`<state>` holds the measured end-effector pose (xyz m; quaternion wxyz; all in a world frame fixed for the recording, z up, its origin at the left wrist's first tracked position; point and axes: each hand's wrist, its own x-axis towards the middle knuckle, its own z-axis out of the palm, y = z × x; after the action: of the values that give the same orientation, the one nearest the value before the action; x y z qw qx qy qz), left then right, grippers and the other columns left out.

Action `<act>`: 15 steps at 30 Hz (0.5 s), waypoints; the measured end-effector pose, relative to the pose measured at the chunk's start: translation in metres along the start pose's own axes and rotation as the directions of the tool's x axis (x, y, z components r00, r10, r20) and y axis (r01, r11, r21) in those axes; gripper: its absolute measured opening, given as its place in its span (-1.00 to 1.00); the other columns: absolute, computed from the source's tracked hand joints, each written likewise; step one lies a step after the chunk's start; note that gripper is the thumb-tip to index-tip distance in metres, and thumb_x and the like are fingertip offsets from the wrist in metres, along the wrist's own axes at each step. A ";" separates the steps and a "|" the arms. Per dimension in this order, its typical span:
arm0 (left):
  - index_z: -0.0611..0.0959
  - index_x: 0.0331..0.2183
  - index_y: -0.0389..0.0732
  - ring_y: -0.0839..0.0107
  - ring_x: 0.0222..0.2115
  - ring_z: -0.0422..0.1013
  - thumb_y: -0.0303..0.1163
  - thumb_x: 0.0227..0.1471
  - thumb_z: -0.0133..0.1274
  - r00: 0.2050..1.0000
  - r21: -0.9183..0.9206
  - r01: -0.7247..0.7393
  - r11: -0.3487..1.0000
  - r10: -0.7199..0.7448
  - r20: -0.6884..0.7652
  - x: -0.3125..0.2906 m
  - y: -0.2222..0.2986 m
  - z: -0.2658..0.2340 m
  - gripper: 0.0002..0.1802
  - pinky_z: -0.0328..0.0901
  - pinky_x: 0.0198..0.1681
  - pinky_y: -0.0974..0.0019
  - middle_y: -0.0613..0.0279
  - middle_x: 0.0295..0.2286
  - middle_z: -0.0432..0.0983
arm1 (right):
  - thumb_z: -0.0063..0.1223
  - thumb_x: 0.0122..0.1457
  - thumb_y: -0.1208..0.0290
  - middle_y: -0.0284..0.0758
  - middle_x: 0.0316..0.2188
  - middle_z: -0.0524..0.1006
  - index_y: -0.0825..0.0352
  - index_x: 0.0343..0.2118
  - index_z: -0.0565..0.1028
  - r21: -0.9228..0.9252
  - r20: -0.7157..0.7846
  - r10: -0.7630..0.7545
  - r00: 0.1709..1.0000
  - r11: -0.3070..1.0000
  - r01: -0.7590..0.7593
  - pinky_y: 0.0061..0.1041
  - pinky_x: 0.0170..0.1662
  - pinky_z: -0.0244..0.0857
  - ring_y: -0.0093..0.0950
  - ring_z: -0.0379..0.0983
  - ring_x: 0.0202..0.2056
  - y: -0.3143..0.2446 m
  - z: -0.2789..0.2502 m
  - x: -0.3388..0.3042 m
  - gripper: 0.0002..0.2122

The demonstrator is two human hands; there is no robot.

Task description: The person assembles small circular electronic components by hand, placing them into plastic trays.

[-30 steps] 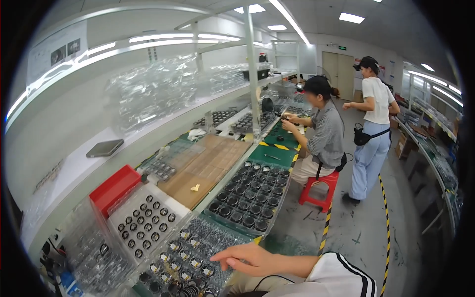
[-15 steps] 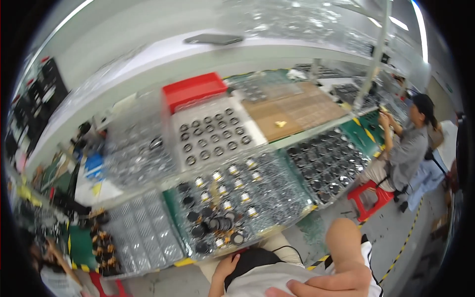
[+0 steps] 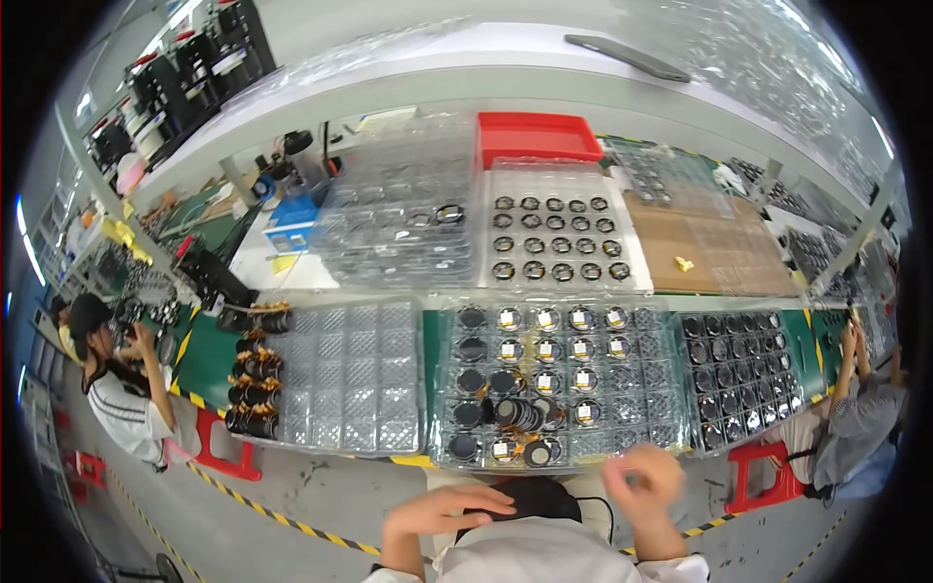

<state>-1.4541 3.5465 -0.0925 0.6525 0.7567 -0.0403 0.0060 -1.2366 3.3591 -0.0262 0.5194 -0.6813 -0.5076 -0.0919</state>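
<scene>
My left hand (image 3: 447, 511) lies flat on the dark cloth over my lap, its fingers stretched out and holding nothing. Just beyond the table's front edge my right hand (image 3: 645, 482) is raised, curled and smeared by motion, so its grip does not show. In front of me, a clear plastic tray (image 3: 637, 428) holds round black parts along its left side and several parts with white-and-yellow labels (image 3: 583, 381). Near its front, a leaning row of black discs (image 3: 520, 415) lies beside a grey-faced round part (image 3: 536, 454).
Left stands a clear compartment tray (image 3: 350, 374) beside stacked dark parts with orange strips (image 3: 257, 389). A tray of black round parts (image 3: 741, 374) is on the right. Behind are a tray of ring-shaped parts (image 3: 556, 231), a red bin (image 3: 539, 136) and cardboard (image 3: 714, 248). People sit at both sides.
The view has swung left and levelled over the table. My right hand has moved from against my body to near the table edge. My left hand still rests on my lap.
</scene>
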 end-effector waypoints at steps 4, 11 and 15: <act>0.59 -0.21 -0.25 0.40 -0.32 0.45 -0.50 -0.01 0.05 0.892 0.083 0.180 0.980 -0.127 -0.435 -0.013 0.015 -0.019 -0.75 0.32 -0.27 0.40 0.19 -0.29 0.53 | 0.16 -0.06 0.58 -0.34 -0.62 0.50 0.33 -0.41 0.54 0.136 0.150 0.364 0.919 0.913 -0.384 -0.60 -0.49 0.30 -0.58 0.43 -0.60 0.048 0.064 -0.018 -0.89; 0.56 -0.23 -0.22 0.34 -0.42 0.42 -0.46 -0.08 0.11 0.619 0.281 0.426 0.860 -0.051 -0.784 0.048 -0.002 -0.015 -0.73 0.33 -0.37 0.35 0.16 -0.39 0.46 | 0.11 -0.03 0.56 -0.31 -0.55 0.49 0.30 -0.35 0.53 0.031 0.249 0.274 0.929 0.957 -0.290 -0.58 -0.47 0.30 -0.51 0.42 -0.56 0.062 0.085 -0.012 -0.86; 0.55 -0.22 -0.18 0.19 -0.28 0.37 -0.42 -0.10 0.11 0.606 0.497 0.451 0.742 0.154 -0.780 0.079 -0.022 -0.034 -0.70 0.28 -0.21 0.23 0.14 -0.33 0.44 | 0.10 -0.02 0.54 -0.30 -0.54 0.48 0.29 -0.36 0.54 -0.004 0.247 0.278 0.928 0.958 -0.286 -0.53 -0.46 0.31 -0.46 0.42 -0.53 0.064 0.080 -0.020 -0.87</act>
<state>-1.3720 3.5791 -0.1038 0.2937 0.8529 0.3202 0.2893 -1.2279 3.4153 -0.1139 0.4712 -0.7449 -0.4660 0.0769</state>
